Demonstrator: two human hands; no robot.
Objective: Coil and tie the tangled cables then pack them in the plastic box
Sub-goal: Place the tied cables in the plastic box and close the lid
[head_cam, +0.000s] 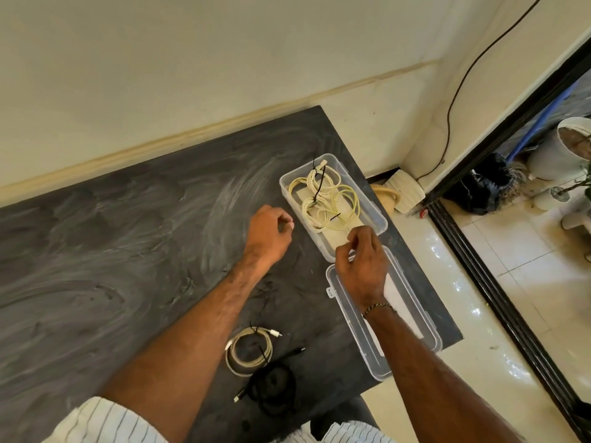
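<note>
Two tied coils, white coil (249,350) and black coil (271,383), wait on the table (96,251); pale cables (323,199) sit in the plastic box (379,219); left hand (268,231) and right hand (361,263) hover loosely curled, empty; packing underway, next grab the white coil.

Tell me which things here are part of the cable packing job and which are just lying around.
Job: plastic box holding tied pale cables; its lid; white coiled cable; black cable; left hand; right hand.

Lying about: wall cord; plant pot; black bag.
</note>
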